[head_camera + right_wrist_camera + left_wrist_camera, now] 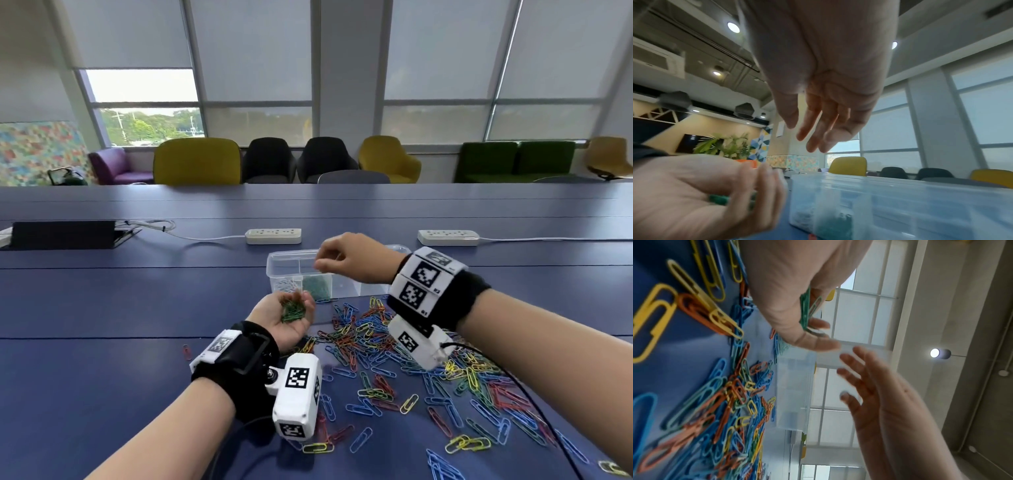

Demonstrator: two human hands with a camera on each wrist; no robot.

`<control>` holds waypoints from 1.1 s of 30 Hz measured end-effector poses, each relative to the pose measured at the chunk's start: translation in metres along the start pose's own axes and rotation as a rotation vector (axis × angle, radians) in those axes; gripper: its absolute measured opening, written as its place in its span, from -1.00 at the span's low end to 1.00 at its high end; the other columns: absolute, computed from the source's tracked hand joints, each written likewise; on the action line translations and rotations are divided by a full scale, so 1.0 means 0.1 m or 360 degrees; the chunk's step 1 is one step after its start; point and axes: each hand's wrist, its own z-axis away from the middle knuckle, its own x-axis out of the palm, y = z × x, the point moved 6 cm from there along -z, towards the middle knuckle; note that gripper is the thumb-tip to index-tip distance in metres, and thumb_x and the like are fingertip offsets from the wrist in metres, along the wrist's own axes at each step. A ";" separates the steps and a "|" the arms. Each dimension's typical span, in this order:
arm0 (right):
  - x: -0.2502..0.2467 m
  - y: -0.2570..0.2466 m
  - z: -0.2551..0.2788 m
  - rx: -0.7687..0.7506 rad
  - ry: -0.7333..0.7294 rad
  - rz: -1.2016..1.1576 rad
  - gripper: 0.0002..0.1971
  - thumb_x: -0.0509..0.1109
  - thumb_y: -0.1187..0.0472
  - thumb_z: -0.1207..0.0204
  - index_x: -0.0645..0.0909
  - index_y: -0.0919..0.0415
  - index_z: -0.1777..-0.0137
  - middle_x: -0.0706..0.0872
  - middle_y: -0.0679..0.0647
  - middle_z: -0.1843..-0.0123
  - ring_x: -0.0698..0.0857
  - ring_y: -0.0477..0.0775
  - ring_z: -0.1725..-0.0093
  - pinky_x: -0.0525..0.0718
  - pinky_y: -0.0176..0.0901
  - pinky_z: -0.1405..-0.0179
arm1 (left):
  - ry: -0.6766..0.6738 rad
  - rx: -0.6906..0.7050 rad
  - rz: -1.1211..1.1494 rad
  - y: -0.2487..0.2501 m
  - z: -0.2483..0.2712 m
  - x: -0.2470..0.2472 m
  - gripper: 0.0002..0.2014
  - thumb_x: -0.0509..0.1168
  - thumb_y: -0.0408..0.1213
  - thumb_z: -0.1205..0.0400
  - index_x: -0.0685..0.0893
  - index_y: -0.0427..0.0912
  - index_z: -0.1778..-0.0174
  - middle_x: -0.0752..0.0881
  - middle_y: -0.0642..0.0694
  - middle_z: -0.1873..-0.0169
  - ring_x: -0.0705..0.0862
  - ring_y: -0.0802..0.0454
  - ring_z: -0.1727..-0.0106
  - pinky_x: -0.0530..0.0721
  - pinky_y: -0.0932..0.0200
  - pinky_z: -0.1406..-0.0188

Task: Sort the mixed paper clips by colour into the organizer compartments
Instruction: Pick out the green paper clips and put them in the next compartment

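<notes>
My left hand (294, 317) is turned palm up just in front of the clear organizer (286, 262), its fingers cupped round a small heap of green paper clips (293, 310). The left wrist view shows these green paper clips (805, 309) against the palm. My right hand (329, 262) hovers above the organizer's second compartment from the left, which holds green clips (317, 287). The fingers (813, 129) hang straight and hold nothing. The leftmost compartment holds pale clips (284, 284). A mixed pile of clips (411, 363) is spread over the blue table at right.
Two white power strips (273, 236) (448, 237) lie behind the organizer. A black cable box (61, 234) sits at the far left. One red clip (186, 351) lies apart, left of my left wrist. Chairs line the table's far edge.
</notes>
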 end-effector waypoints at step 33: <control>0.54 0.78 0.24 0.0211 -0.0684 0.0208 -0.76 0.47 0.18 -0.47 0.68 0.12 -0.14 0.60 -0.11 0.33 0.52 -0.20 0.42 0.42 -0.38 0.40 | 0.0119 0.0309 -0.4272 -0.11 -0.38 0.69 -0.67 0.08 -0.35 -0.72 0.55 -0.31 -0.36 0.62 -0.26 -0.31 0.60 -0.11 -0.17 0.46 0.14 -0.14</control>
